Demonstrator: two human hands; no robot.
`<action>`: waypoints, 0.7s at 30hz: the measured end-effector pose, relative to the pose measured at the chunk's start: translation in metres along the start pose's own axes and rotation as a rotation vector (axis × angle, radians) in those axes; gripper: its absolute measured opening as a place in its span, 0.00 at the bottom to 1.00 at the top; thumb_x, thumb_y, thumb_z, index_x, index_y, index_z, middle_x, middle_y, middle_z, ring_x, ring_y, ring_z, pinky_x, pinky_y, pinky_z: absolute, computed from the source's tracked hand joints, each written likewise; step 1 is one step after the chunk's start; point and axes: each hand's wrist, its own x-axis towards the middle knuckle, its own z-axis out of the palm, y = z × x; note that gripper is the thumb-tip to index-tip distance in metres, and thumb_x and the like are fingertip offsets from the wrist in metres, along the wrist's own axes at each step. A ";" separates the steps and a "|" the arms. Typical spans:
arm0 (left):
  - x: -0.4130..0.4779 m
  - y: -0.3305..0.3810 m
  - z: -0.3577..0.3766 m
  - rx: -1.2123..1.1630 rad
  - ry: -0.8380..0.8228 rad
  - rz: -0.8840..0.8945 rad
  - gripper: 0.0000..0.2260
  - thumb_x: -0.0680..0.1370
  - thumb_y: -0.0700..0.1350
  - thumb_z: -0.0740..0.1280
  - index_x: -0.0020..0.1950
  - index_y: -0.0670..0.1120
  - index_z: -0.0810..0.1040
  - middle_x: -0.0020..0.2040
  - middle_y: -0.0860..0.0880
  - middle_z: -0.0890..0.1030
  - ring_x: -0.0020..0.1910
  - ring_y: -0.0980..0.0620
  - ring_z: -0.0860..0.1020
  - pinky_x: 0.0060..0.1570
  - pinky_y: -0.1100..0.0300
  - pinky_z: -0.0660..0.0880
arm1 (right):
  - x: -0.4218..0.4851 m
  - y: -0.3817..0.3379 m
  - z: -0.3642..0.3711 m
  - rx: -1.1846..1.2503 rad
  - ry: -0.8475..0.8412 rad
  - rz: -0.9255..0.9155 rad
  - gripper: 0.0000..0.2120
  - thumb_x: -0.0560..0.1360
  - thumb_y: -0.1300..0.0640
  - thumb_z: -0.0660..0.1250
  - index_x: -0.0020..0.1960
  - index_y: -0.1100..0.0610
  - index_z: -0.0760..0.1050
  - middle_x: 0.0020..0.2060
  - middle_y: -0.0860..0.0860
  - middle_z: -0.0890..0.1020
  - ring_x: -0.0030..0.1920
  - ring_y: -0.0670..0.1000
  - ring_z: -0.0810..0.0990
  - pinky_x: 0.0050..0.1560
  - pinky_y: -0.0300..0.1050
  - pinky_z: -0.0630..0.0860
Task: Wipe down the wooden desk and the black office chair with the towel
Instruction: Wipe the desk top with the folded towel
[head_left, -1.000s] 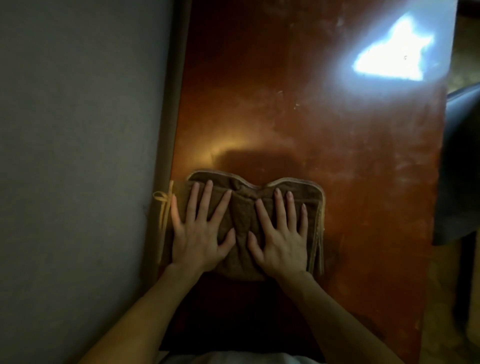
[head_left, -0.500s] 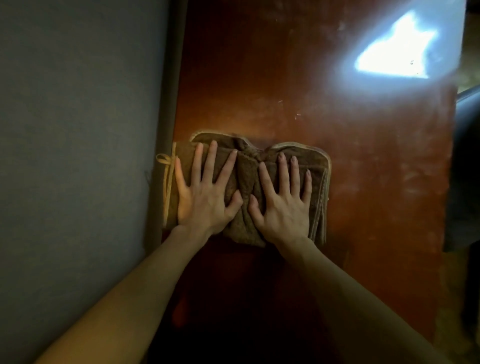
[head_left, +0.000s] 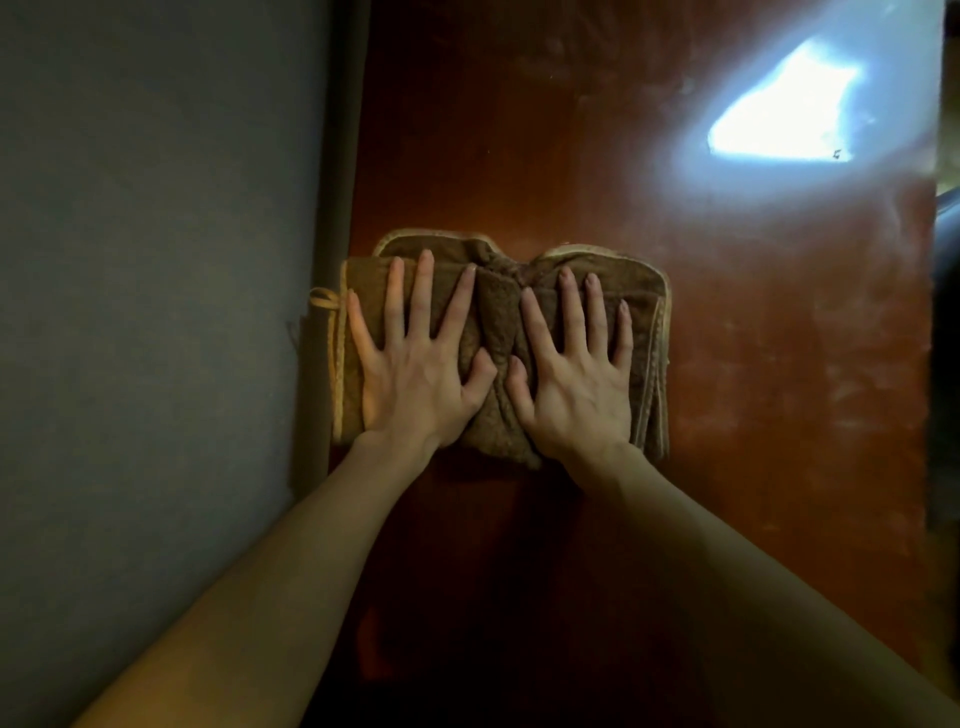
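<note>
A folded brown towel (head_left: 496, 332) with a pale trim lies on the reddish wooden desk (head_left: 753, 415), against the desk's left edge. My left hand (head_left: 415, 364) presses flat on the towel's left half, fingers spread. Beside it, my right hand (head_left: 576, 374) presses flat on the right half, fingers straight. A dark strip of the black office chair (head_left: 948, 364) shows past the desk's right edge.
A grey wall (head_left: 156, 312) runs along the desk's left side, with a dark gap strip (head_left: 337, 156) between them. A bright light reflection (head_left: 779, 130) glares on the desk at the far right. Dusty smears mark the desk's right part.
Both hands have pushed the towel away from me along the desk's left edge, with my arms stretched further out. Most of that push came early; it has slowed since.
</note>
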 end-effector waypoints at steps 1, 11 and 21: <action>0.005 -0.001 0.000 0.002 0.003 -0.001 0.34 0.79 0.63 0.53 0.84 0.56 0.49 0.85 0.45 0.49 0.83 0.42 0.47 0.76 0.29 0.46 | 0.004 0.000 -0.001 0.004 0.004 0.005 0.33 0.81 0.39 0.51 0.83 0.49 0.54 0.82 0.59 0.52 0.82 0.61 0.46 0.78 0.67 0.47; 0.046 -0.001 -0.004 0.014 -0.001 -0.043 0.33 0.80 0.64 0.51 0.84 0.56 0.48 0.85 0.44 0.49 0.83 0.41 0.47 0.75 0.28 0.47 | 0.046 0.002 -0.003 -0.009 0.031 0.061 0.32 0.81 0.39 0.51 0.83 0.48 0.54 0.82 0.59 0.54 0.82 0.60 0.48 0.79 0.66 0.46; 0.084 0.004 -0.009 0.013 -0.008 -0.093 0.32 0.80 0.63 0.49 0.84 0.57 0.48 0.85 0.44 0.48 0.83 0.41 0.46 0.75 0.28 0.46 | 0.083 0.005 -0.006 0.004 0.038 0.106 0.32 0.81 0.40 0.50 0.83 0.47 0.52 0.82 0.58 0.54 0.82 0.60 0.49 0.79 0.66 0.47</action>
